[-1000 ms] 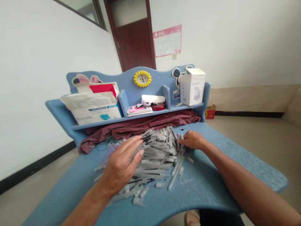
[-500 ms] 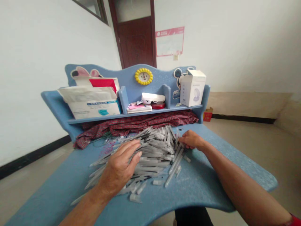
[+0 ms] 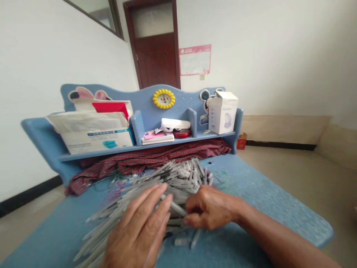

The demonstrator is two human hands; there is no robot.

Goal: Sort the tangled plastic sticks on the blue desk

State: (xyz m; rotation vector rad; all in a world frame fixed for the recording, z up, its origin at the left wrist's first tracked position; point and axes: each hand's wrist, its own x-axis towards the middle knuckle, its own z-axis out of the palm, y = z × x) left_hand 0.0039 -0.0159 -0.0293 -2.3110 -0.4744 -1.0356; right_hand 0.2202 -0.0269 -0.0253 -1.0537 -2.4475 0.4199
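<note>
Pinching, it appears, a pen (image 3: 177, 208) by its end: right hand (image 3: 209, 206), fingers curled | left hand (image 3: 139, 225): fingers extended over pen pile (image 3: 180, 183), lower centre of frame | likely light, stiff, slick; mid-barrel should hold best

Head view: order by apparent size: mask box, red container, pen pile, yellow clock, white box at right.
1. pen pile, partly hidden
2. mask box
3. white box
4. yellow clock
5. red container

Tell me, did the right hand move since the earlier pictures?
Yes. Judged against the yellow flower-shaped clock, the right hand has come closer to the person and a little leftward.
</note>
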